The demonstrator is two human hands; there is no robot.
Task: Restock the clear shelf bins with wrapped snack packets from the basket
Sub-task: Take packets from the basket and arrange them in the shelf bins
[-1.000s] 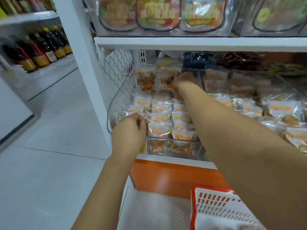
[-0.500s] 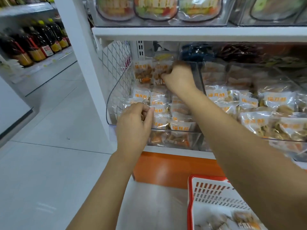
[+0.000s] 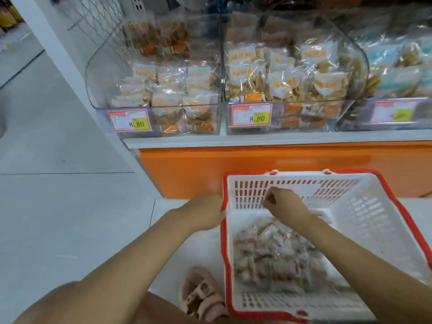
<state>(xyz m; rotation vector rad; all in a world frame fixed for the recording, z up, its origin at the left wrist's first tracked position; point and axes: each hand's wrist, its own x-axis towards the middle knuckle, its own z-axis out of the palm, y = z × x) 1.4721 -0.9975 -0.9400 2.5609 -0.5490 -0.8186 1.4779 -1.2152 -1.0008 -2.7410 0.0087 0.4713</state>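
Left hand: the left hand point(image 3: 205, 212) is against the outer left side of the basket point(image 3: 371, 213), at the red rim. Its fingertips are hidden there, so I can't tell whether it grips or only touches.
Right hand: the right hand point(image 3: 284, 203) is inside the basket's outline near the far wall, above the loose packets point(image 3: 268, 256). The fingers are curled in with the thumb tip near the fingertips, and nothing shows in them.
Basket: white slatted walls and a red rim. It sits on the floor point(image 3: 58, 206) just in front of the orange base panel point(image 3: 257, 164).
Loose packets: heaped on the basket bottom toward the near side, blurred.
Left bin: the left bin point(image 3: 99, 73) is clear and sits on the white shelf point(image 3: 257, 139). Shelf packets point(image 3: 163, 90) with orange print are piled inside, with some upright at the back.
Middle bin: the middle bin point(image 3: 353, 50) sits side by side against the left bin and is piled higher.
Right bin: the right bin point(image 3: 346, 122) is cut by the frame edge and blurred. Its packets have pale blue labels.
Price tags: the left tag point(image 3: 129, 120) and the middle tag point(image 3: 252, 114) both read 8.80.
Foot: a sandal point(image 3: 201, 293) is beside the basket's near left corner.
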